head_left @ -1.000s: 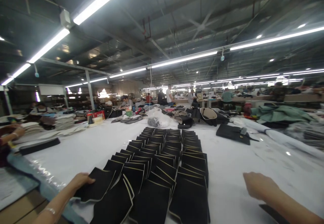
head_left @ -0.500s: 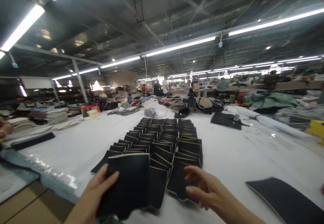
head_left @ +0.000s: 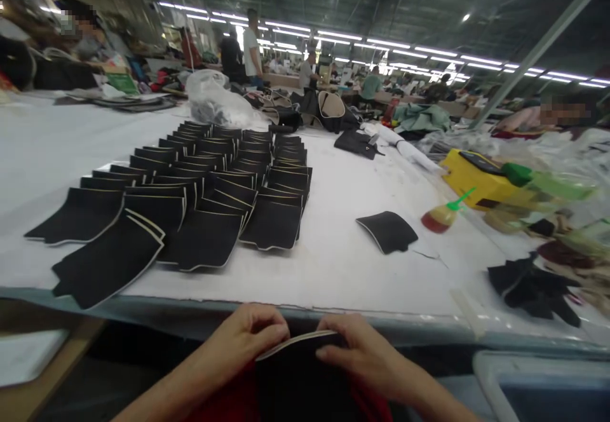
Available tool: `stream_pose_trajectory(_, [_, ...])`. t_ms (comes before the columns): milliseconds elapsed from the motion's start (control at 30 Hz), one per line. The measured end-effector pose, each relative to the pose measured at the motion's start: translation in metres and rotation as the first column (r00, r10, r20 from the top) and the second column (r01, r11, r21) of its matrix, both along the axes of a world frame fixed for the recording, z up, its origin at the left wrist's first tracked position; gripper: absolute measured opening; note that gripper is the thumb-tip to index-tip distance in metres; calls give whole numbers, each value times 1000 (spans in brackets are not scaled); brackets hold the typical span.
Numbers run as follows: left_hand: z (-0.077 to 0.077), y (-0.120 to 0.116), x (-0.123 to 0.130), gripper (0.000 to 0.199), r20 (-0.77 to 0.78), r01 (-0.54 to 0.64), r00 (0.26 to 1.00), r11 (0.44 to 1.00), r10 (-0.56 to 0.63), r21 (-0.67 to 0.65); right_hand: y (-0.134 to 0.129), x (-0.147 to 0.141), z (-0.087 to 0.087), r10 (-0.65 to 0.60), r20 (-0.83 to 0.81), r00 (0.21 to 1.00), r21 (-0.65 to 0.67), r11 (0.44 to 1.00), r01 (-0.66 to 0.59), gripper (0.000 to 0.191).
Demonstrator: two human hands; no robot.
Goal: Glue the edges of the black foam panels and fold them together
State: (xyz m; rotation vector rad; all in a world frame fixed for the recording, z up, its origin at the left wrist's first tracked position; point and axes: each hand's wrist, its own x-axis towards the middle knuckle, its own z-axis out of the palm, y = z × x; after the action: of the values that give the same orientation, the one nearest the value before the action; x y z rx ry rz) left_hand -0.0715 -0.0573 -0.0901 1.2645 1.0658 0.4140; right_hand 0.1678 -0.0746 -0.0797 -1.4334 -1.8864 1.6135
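A black flat panel (head_left: pixel 300 377) with a pale top edge is held up close to my body, just off the table's front side. My left hand (head_left: pixel 255 336) pinches its upper left corner. At the upper right, my right hand (head_left: pixel 359 349) grips the same edge, thumb on the near face. The panel's lower part runs out of view. Beyond my hands, rows of overlapping black panels (head_left: pixel 204 180) with pale edges lie on the white table (head_left: pixel 333 276). One angled panel (head_left: pixel 112 263) lies at their near left end. A single panel (head_left: pixel 388 231) lies apart on the right.
A bottle with a green nozzle (head_left: pixel 441 215) and a yellow box (head_left: pixel 479 177) are at the right. Black scraps (head_left: pixel 534 288) lie near the right front edge. A clear plastic bag (head_left: pixel 214 101) sits behind the rows. Several people work farther back.
My view has swung right and down. The panel in my left hand has come back to my body past the table edge. My right hand, earlier open over the rows, now grips the panel too.
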Motion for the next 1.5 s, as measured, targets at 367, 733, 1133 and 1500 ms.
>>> stream_pose_trajectory(367, [5,21,8,21,-174,301,941,953,-291,36,2,-8,2,75,149,986,141,985,-96,6])
stream_pose_trajectory(733, [0,13,12,21,28,87,996,974,-82,-210,-13,-28,1,113,318,941,555,783,-281,19])
stream_pose_trajectory(1133, [-2,6,17,18,23,26,1000,980,-22,-195,-15,-31,-9,119,387,914,624,696,-355,10])
stream_pose_trajectory(1500, [-15,5,17,13,-170,189,970,978,-172,88,-9,-34,-5,177,507,844,605,624,-494,7])
